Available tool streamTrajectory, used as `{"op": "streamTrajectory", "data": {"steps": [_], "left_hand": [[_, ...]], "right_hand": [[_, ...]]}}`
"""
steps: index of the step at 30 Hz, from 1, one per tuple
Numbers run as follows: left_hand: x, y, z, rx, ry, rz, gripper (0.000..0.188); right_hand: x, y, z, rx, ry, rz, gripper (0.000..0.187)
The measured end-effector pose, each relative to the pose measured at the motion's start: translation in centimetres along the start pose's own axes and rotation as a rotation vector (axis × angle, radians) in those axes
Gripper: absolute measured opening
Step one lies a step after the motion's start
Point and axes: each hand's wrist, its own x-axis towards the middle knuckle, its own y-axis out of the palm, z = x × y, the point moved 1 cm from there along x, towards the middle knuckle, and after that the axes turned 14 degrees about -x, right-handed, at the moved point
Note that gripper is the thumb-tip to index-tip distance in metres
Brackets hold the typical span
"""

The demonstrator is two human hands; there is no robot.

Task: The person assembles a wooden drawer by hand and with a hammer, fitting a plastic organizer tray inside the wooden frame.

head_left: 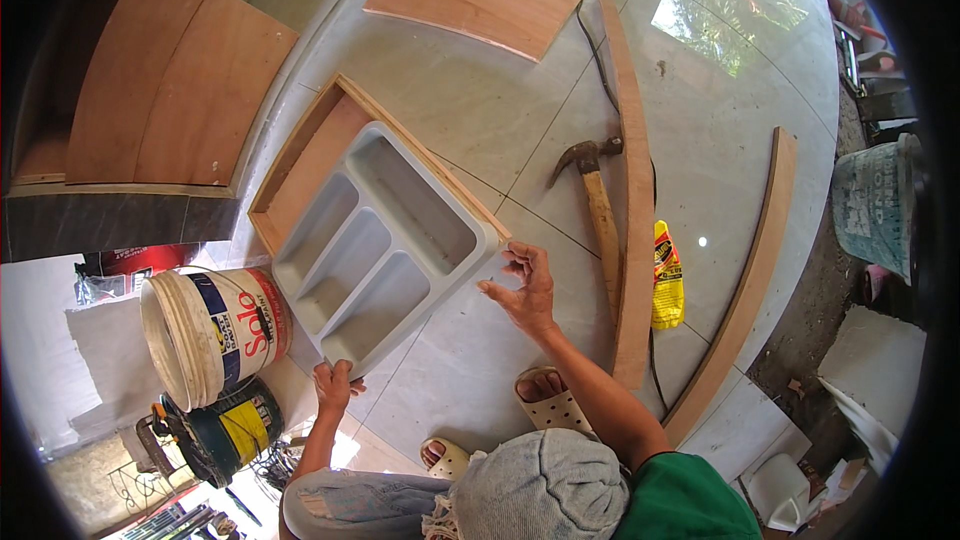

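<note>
A grey plastic cutlery tray (441, 275) with several compartments sits tilted partly over a shallow wooden drawer box (318, 125). The drawer's far end and long side show beyond the tray, while the rest is hidden beneath it. My left hand (337, 387) is closed on the tray's near corner, fingers curled over its rim. By the tray's right corner is my right hand (527, 290), thumb and fingers apart. Its fingertips are right beside the rim and the drawer's end; whether they touch cannot be made out.
A hammer (598, 205) lies on the tiles against a long wooden strip (630, 190), near a yellow packet (668, 280). Farther right is another strip (765, 240). A plywood panel (480, 0) lies at the back. Left stand a white bucket (210, 335) and a dark green bucket (225, 430).
</note>
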Motion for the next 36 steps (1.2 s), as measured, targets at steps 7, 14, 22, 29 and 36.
{"op": "streamTrajectory", "data": {"steps": [7, 14, 22, 29, 36], "left_hand": [[0.03, 0.00, 0.13, -0.025, 0.010, 0.014, 0.037], [0.08, -0.03, 0.25, -0.005, -0.011, -0.003, 0.039], [0.17, -0.16, 0.63, -0.024, -0.005, 0.013, 0.040], [0.24, -0.26, 0.75, -0.018, -0.012, 0.011, 0.039], [0.15, 0.00, 0.37, -0.023, 0.007, 0.005, 0.039]], "right_hand": [[-0.02, -0.08, 0.14, 0.000, -0.005, 0.003, 0.075], [-0.01, -0.10, 0.21, -0.036, -0.011, 0.017, 0.073], [-0.03, -0.09, 0.20, 0.002, -0.022, 0.009, 0.071], [-0.08, -0.08, 0.08, -0.038, -0.022, 0.017, 0.072], [-0.10, -0.06, -0.12, -0.036, -0.023, 0.028, 0.073]]}}
